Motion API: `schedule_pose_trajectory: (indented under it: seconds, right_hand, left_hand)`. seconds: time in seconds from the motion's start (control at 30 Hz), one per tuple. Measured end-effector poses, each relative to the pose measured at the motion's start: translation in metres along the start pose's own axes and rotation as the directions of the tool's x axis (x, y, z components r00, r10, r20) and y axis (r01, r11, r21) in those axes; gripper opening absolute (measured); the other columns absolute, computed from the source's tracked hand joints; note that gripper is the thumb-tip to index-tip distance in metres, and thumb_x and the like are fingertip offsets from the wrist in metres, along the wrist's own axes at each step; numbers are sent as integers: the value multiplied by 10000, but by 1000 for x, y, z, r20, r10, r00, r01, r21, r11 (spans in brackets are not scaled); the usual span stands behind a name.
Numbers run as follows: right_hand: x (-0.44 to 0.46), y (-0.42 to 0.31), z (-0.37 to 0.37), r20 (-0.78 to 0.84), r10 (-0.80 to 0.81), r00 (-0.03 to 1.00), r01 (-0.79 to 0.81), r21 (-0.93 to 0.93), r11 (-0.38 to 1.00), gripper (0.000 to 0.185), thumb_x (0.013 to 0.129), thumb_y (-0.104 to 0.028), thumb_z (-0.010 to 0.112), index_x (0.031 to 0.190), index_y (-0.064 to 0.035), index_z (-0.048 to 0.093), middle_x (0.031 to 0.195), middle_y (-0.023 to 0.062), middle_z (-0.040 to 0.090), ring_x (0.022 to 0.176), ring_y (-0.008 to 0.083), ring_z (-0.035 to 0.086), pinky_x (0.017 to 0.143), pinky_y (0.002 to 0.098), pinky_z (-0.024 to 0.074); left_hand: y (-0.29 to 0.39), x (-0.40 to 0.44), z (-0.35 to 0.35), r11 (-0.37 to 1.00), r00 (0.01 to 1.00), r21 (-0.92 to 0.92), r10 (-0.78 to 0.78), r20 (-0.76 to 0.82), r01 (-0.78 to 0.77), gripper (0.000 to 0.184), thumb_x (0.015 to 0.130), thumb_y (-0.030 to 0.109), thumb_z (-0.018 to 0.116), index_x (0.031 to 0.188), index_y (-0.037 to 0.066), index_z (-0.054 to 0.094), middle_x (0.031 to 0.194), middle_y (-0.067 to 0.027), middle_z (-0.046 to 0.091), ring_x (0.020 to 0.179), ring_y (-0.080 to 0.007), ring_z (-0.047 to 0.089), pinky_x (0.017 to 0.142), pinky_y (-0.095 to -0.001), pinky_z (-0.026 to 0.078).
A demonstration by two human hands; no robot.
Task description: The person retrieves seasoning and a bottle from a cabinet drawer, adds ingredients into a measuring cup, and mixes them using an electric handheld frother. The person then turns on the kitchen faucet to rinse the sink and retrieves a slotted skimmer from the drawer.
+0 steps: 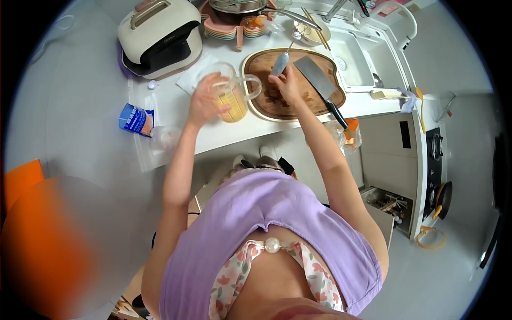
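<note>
Starting at the left, we see a blue packet (136,120) near the counter's left end, with crumpled clear plastic (165,137) just beside it, close to the front edge. Behind them a cream and black cooker (160,37) takes up the back corner; a strip of white counter (184,111) runs between it and that edge, giving our left arm room from the front.

Our left hand (207,98) is wrapped around a clear glass jug (233,106), fingers curved and slightly apart along its side. The jug stands roughly upright near the front edge, left of the cutting board (260,66); yellow shows in its lower part, and its handle overlaps the board's left rim in our view. We cannot tell whether its base touches the counter.

Behind, a frying pan (234,6) sits on stacked pink trays (216,29). Over the board, our right hand (286,88) pinches the lower end of a grey-blue whisk (280,64) between thumb and fingers, its thin shaft pointing towards a bowl (314,37) with chopsticks (316,26) across it; we cannot make out the bowl's contents.

A cleaver (316,77) lies on the board, its black handle reaching past the board's front rim. Right of that are a bag (350,136) with orange contents at the counter's edge, the white sink (349,61) and, lower down, an open drawer (392,205) of utensils.
</note>
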State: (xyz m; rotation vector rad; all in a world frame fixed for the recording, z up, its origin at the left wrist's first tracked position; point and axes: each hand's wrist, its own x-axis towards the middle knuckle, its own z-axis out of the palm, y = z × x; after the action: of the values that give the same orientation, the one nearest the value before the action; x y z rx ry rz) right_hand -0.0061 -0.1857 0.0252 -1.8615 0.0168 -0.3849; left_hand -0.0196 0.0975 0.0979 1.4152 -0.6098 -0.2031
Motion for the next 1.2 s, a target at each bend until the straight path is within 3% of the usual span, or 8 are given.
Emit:
schedule_pose_trajectory:
  seconds: [0.17, 0.27, 0.4, 0.5, 0.7, 0.8, 1.0, 1.2]
  right_hand:
    - [4, 4, -4, 52, 155, 987, -156, 25, 987, 456, 795, -106, 713, 1130, 30, 436, 1070, 180, 593, 923, 210, 626, 766, 305, 526]
    - [6, 14, -1, 43, 96, 994, -99, 72, 993, 514, 780, -123, 730, 1169, 28, 429, 1094, 185, 587, 989, 232, 602, 839, 324, 508]
    - [-1, 0, -9, 27, 0, 1000, -2, 41, 999, 618, 719, -131, 779, 1194, 27, 418, 1182, 188, 534, 1090, 251, 543, 926, 360, 461]
    - [-12, -11, -26, -59, -140, 988, 127, -190, 974, 623, 716, -164, 785, 1189, 19, 423, 1160, 164, 526, 1066, 227, 533, 908, 347, 443]
    - [-43, -89, -78, -447, -207, 870, 220, -24, 975, 285, 830, -149, 657, 1015, -14, 488, 927, 64, 522, 825, 138, 496, 766, 270, 406]
    - [-50, -165, -95, -365, -173, 915, 261, 205, 943, 157, 930, -154, 517, 955, 0, 518, 892, 55, 560, 819, 136, 528, 779, 259, 419]
    - [-90, -259, -113, -146, -413, 899, 438, 303, 846, 547, 958, -495, 350, 970, 28, 513, 848, 141, 583, 817, 214, 575, 797, 326, 447]
    - [-116, -315, -125, 7, -653, 757, 628, 266, 731, 820, 775, -775, 345, 847, 12, 564, 760, 127, 601, 712, 216, 574, 682, 322, 414]
  left_hand:
    - [44, 61, -39, 969, 972, 120, 202, 119, -216, 800, 661, 152, 728, 1343, -23, 349, 1252, -149, 502, 1123, -235, 522, 986, -347, 386]
    - [95, 80, -21, 984, 983, -97, 158, 89, -149, 760, 669, 144, 712, 1320, -41, 366, 1235, -150, 514, 1125, -226, 518, 982, -337, 388]
    - [114, 99, -20, 980, 969, -112, 183, 163, -166, 752, 659, 122, 719, 1300, -46, 364, 1231, -148, 522, 1121, -229, 523, 977, -343, 399]
    - [124, 94, -12, 980, 969, 23, 192, 154, -197, 801, 625, 86, 749, 1312, -28, 354, 1215, -138, 530, 1114, -237, 530, 977, -344, 408]
    - [132, 58, 18, 959, 964, 169, 196, 179, -226, 952, 547, 284, 833, 1319, -14, 364, 1277, -124, 455, 1155, -246, 499, 1003, -394, 403]
    - [170, 40, 49, 819, 878, 337, 372, 302, -463, 1000, 518, 367, 865, 1307, -5, 378, 1235, -133, 491, 1136, -247, 508, 978, -387, 412]
    - [241, -1, 115, 871, 862, 86, 457, 219, -484, 545, 771, 238, 680, 1204, -14, 466, 1096, -220, 582, 1023, -300, 584, 855, -394, 501]
    - [258, -13, 136, 823, 835, 148, 530, 152, -549, 495, 747, 193, 691, 1157, -17, 508, 1067, -206, 606, 999, -280, 599, 829, -373, 512]
